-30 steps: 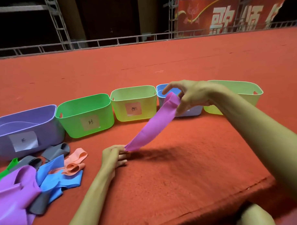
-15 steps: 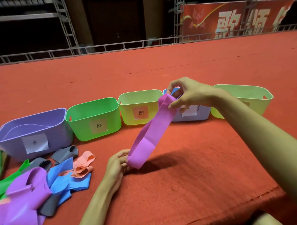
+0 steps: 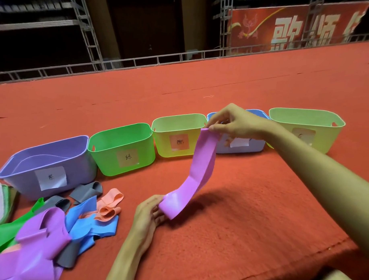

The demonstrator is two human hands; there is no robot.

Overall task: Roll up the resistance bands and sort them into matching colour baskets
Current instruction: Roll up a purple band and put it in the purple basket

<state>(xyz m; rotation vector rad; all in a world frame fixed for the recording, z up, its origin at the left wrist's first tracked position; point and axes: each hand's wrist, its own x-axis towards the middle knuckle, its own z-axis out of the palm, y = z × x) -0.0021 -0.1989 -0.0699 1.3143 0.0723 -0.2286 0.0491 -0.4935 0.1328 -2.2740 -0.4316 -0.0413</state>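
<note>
Reference item: the green basket (image 3: pixel 107 158), second from the left in a row of five on the red tabletop (image 3: pixel 250 215).

**Band** (image 3: pixel 201 165): purple and unrolled, held right of the green basket. It runs from a high end, well right of the green basket, down to a low end in front of it and to its right. The middle sags in a soft S-curve. The low end is folded back into a short loop that sits at the tabletop.

**Right hand** (image 3: pixel 236 122): raised, well right of the green basket. Thumb and forefinger pinch the high end of the band. The other fingers arch loosely above it.

**Left hand** (image 3: pixel 147 214): low at the tabletop, in front of the green basket and to its right. The fingers curl round the low end of the band.

**Row:**
- The purple basket (image 3: pixel 78 163) stands against the green basket's left side.
- The yellow basket (image 3: pixel 162 143) stands just beside its right side.
- The blue basket (image 3: pixel 255 146) comes next to the right, partly hidden by the right hand.
- The end basket (image 3: pixel 326 136), also yellow, stands farthest right.
- Each front wall carries a paper label.

**Pile** (image 3: pixel 80 226): loose grey, blue, orange, green and purple bands lie in front of the green basket and to its left.

**Background:** a metal railing (image 3: pixel 140 60) and a red banner (image 3: pixel 288 28) stand well beyond the green basket.
</note>
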